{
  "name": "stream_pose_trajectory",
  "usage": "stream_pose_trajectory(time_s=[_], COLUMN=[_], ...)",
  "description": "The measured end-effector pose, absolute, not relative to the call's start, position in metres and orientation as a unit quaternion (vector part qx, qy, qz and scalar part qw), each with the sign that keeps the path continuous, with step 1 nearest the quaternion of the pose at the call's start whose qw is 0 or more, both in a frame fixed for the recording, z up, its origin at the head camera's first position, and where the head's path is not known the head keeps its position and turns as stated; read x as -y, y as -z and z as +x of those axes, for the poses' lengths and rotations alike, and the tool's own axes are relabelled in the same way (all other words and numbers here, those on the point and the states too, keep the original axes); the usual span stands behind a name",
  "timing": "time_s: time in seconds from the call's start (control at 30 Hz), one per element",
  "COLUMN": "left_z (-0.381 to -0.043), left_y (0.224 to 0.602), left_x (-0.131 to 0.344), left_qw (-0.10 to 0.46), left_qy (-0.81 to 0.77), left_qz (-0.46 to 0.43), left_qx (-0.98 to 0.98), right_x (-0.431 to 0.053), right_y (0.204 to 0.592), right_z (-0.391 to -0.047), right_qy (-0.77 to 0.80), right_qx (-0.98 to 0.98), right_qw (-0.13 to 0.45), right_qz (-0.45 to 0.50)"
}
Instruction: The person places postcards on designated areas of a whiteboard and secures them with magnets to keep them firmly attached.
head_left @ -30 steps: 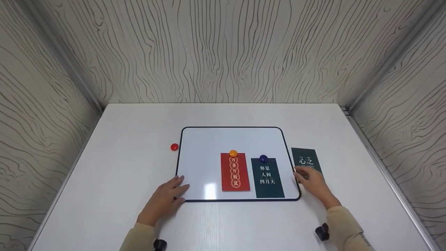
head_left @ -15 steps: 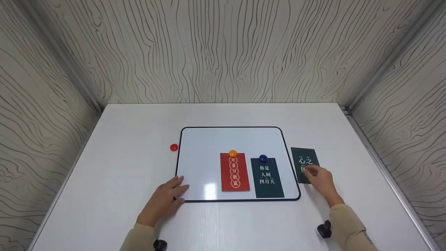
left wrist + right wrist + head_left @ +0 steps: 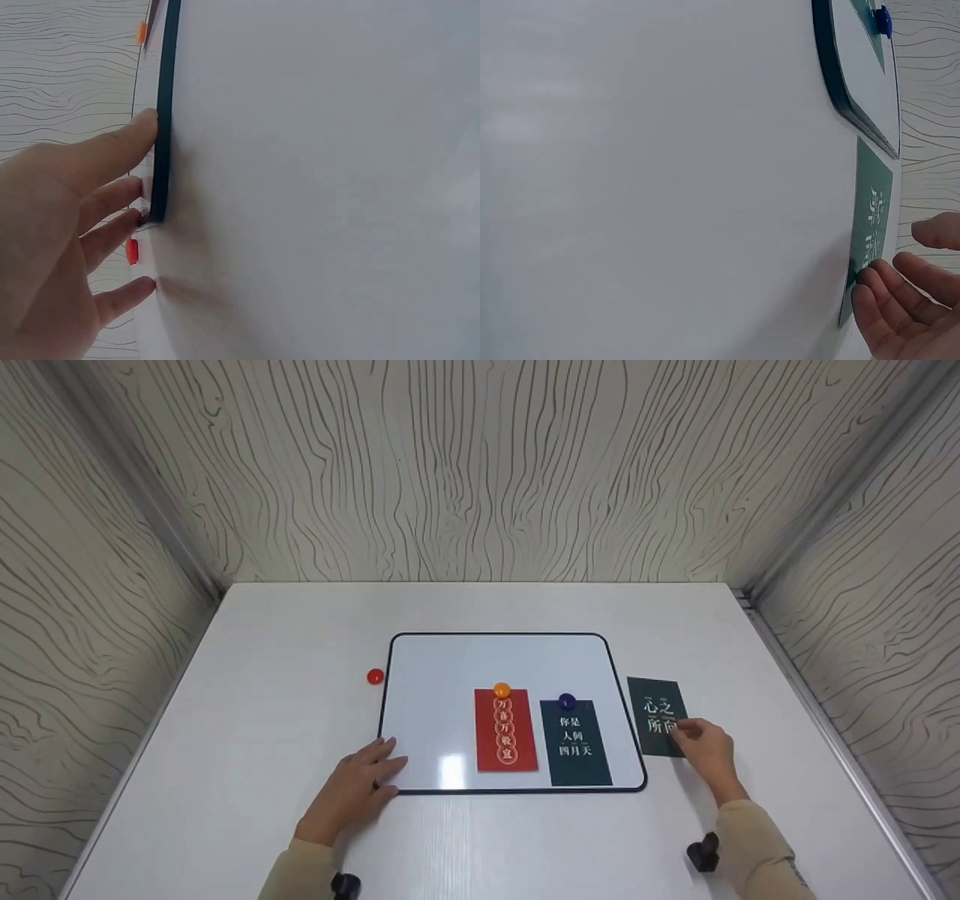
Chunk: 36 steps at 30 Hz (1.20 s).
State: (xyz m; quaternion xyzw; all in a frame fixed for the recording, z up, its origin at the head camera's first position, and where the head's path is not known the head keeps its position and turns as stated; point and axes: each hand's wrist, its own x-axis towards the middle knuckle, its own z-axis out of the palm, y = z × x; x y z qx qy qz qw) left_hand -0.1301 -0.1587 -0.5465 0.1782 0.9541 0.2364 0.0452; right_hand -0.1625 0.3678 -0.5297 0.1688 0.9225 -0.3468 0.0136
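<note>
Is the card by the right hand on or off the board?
Off. The card lies on the table, right of the board, outside its black rim.

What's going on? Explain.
A person's left hand rests at the near-left corner of the whiteboard. The right hand is at the loose green card right of the board; contact is unclear. On the board, a red card has an orange button at its top and another green card a blue button. A red button lies left.

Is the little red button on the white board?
No, the little red button lies on the table, just outside the black edge of the white board.
</note>
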Motion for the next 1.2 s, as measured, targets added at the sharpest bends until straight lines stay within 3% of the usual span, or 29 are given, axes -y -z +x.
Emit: stream_pose_trajectory(time_s=[1.2], left_z=[-0.131], left_y=[0.548], left_x=[0.16], left_qw=[0.064], left_qy=[-0.246], left_qz=[0.173], left_qx=[-0.952], right_x=[-0.363], right_y=[0.533], right_z=[-0.17], right_qy=[0.321], right_qx=[-0.902], right_qw=[0.044], right_qz=[0.285])
